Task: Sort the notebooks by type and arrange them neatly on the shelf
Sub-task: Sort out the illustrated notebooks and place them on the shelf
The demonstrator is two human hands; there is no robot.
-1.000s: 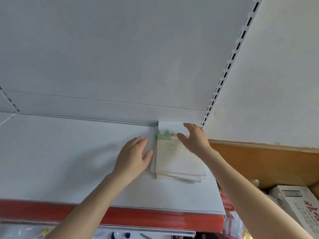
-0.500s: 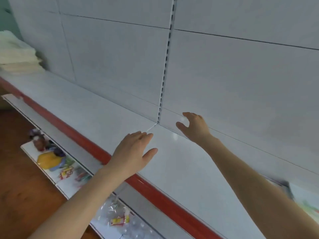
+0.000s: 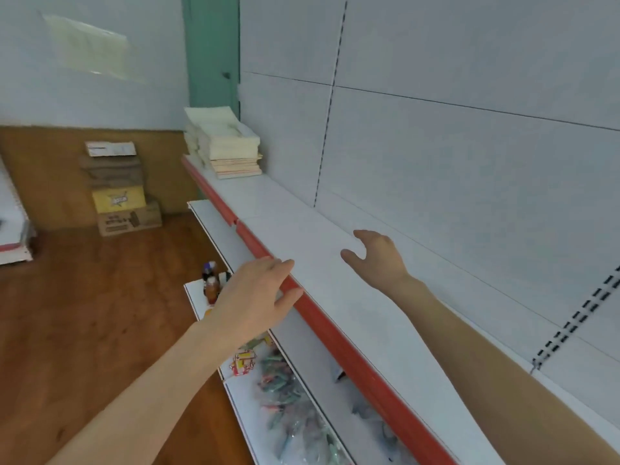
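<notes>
- left hand (image 3: 255, 293) and right hand (image 3: 375, 256), fingers spread and holding nothing, above the white shelf (image 3: 335, 263).
- stacked notebooks (image 3: 228, 146) at its far left end.
- writing on the cardboard boxes (image 3: 124, 199) too blurred to read.

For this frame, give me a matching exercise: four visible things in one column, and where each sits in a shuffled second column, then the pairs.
Things:
1. pale stacked notebooks
2. left hand
3. right hand
4. yellow cardboard box

Places:
A. over the white shelf board
B. far end of the shelf
C. floor, in a box stack
D. at the red shelf edge

Pairs: 1-B, 2-D, 3-A, 4-C
</notes>
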